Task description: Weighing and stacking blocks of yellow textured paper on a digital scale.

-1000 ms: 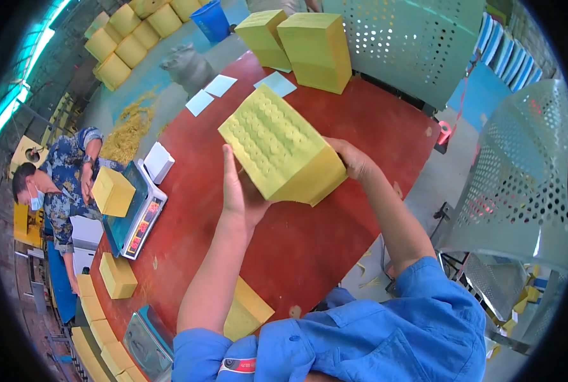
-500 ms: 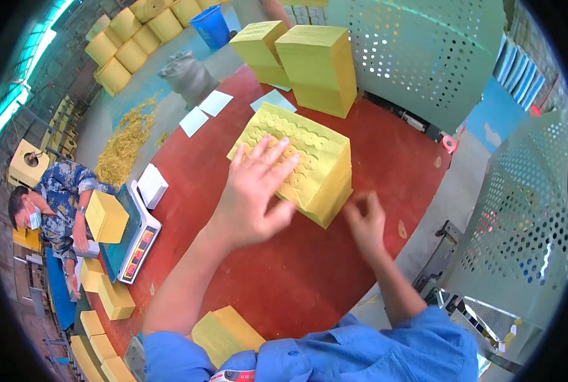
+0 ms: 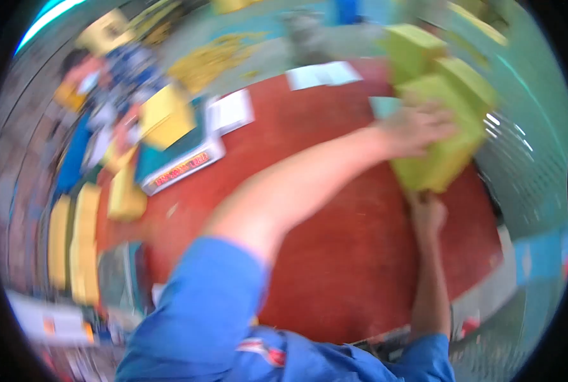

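Left hand [image 3: 421, 130]: fingers extended, against 1 yellow rectangular paper block [image 3: 429, 170]; right hand [image 3: 428, 215]: at block's lower end, closure indiscernible.

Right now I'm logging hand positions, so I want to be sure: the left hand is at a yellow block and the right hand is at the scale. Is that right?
Not quite: the right hand is not at the scale but at the near end of the same yellow block as the left hand, as the head view shows.
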